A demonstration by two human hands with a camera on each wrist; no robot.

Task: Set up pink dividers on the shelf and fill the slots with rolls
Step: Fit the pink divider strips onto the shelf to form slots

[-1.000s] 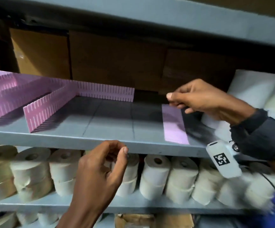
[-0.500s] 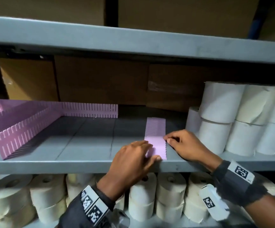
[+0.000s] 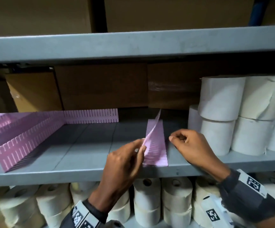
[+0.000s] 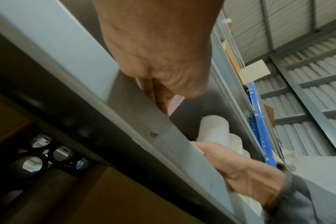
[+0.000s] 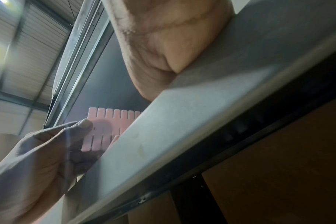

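Observation:
A stack of pink slotted dividers (image 3: 158,145) lies flat on the grey shelf (image 3: 84,162). My left hand (image 3: 141,146) pinches the near end of one divider strip (image 3: 152,129) and holds it tilted up off the stack. The right wrist view shows that strip (image 5: 109,121) between my left thumb and fingers (image 5: 84,123). My right hand (image 3: 174,139) rests on the shelf just right of the stack, fingers curled, holding nothing. Other pink dividers (image 3: 26,145) stand upright at the left, joined to one along the back (image 3: 92,116). White rolls (image 3: 219,134) are stacked at the right.
Several more rolls (image 3: 176,195) fill the shelf below. Cardboard boxes (image 3: 100,86) stand behind the working shelf, and the upper shelf (image 3: 133,45) hangs low over it. Bare shelf lies between the standing dividers and the flat stack.
My left hand rose from below the shelf to the flat stack, then lifted one strip by its near end. My right hand let go of the stack and drew off to the right.

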